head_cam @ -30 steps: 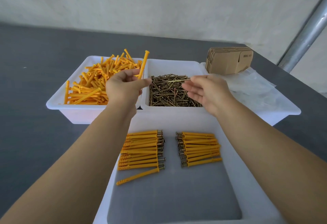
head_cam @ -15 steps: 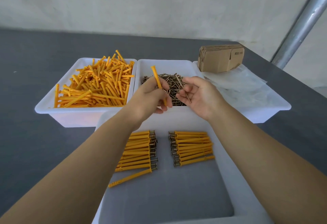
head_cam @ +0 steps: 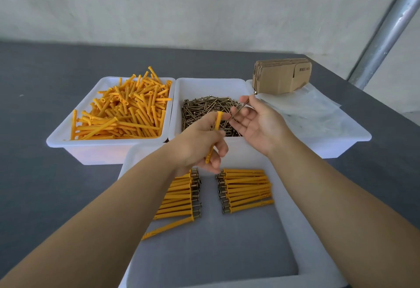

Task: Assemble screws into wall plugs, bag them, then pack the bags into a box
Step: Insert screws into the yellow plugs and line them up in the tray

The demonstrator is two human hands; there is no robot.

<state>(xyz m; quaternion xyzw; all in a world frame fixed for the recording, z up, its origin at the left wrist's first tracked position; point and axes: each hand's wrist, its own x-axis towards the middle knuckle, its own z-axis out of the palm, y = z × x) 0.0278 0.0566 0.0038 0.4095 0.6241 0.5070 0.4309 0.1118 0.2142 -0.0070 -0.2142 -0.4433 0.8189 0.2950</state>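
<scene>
The left hand (head_cam: 200, 144) gripped one orange wall plug (head_cam: 214, 133) in curled fingers, tilted, its open end up, over the near edge of the screw tray (head_cam: 204, 85). Just right of it, the right hand (head_cam: 259, 124) pinched a screw (head_cam: 243, 105) between thumb and forefinger, the other fingers loosely spread, its tip close to the plug's mouth.

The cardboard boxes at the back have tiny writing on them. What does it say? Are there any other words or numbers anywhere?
Flat cardboard boxes: one small dark printed mark near the top right corner, too small and blurred to read.
White trays, yellow wall plugs, screws, clear plastic bags: no words, numbers or signs visible.
</scene>
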